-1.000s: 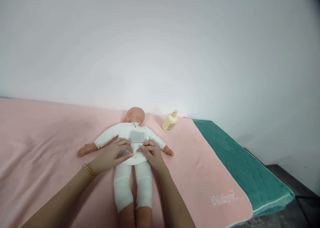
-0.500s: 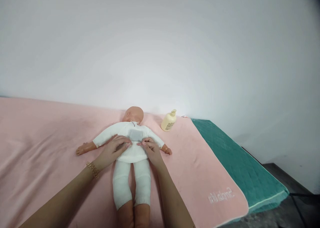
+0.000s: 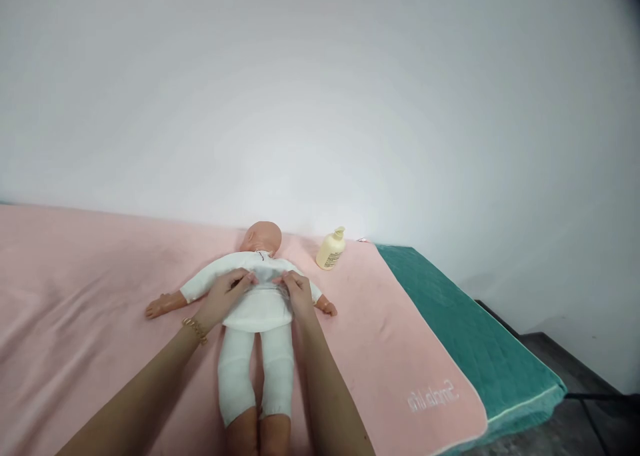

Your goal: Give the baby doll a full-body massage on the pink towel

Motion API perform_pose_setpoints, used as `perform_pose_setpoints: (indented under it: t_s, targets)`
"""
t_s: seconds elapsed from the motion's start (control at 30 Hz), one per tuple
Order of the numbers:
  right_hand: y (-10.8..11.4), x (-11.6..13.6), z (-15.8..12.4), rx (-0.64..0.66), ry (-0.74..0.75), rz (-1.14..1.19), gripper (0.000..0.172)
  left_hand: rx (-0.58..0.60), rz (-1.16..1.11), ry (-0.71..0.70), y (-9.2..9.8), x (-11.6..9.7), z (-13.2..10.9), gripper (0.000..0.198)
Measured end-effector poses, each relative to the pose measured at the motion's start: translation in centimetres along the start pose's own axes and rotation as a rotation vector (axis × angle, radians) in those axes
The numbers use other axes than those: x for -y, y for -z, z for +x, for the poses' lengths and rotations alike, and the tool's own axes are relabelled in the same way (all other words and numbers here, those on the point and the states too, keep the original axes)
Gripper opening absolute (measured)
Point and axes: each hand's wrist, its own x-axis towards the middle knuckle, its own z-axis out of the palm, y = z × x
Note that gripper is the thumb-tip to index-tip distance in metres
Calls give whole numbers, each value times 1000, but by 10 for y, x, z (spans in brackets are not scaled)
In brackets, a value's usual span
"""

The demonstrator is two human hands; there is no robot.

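A baby doll (image 3: 256,315) in a white top and white leggings lies face down on a pink towel (image 3: 90,276), its bald head toward the wall. Both of my hands rest on its upper back. My left hand (image 3: 223,296), with a gold bracelet at the wrist, has its fingers curled into the white top's fabric. My right hand (image 3: 298,291) pinches the same fabric beside it. The cloth is bunched between the two hands, and the fingertips nearly touch.
A cream lotion bottle (image 3: 330,249) lies on the towel, right of the doll's head. A green quilted mat (image 3: 470,316) shows beyond the towel's right edge, with dark floor (image 3: 590,423) further right. A white wall rises behind.
Both hands have slid up the doll's back toward the shoulders, gathering the white top. The grey patch on the back is now mostly covered by bunched cloth.
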Motion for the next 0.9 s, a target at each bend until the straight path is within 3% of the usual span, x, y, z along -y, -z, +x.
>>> perform_pose_setpoints:
  t_s: [0.07, 0.17, 0.33, 0.43, 0.73, 0.9]
  targets:
    - [-6, 3, 13, -97, 26, 15, 43, -95, 27, -20, -1, -2, 11, 46]
    - [-15, 3, 28, -146, 56, -91, 44, -117, 124, -97, -3, -5, 26, 41]
    - [-22, -12, 35, -27, 115, -375, 45, -33, 284, -168, -10, 7, 33, 32]
    - [-25, -20, 34, -22, 111, -465, 45, -15, 400, -195, -14, 18, 31, 32]
    - [-22, -8, 22, -50, 234, -443, 37, -181, 432, -279, -19, 22, 22, 32]
    - [-23, -7, 21, -2, 213, -464, 33, -128, 443, -233, -18, 24, 23, 31]
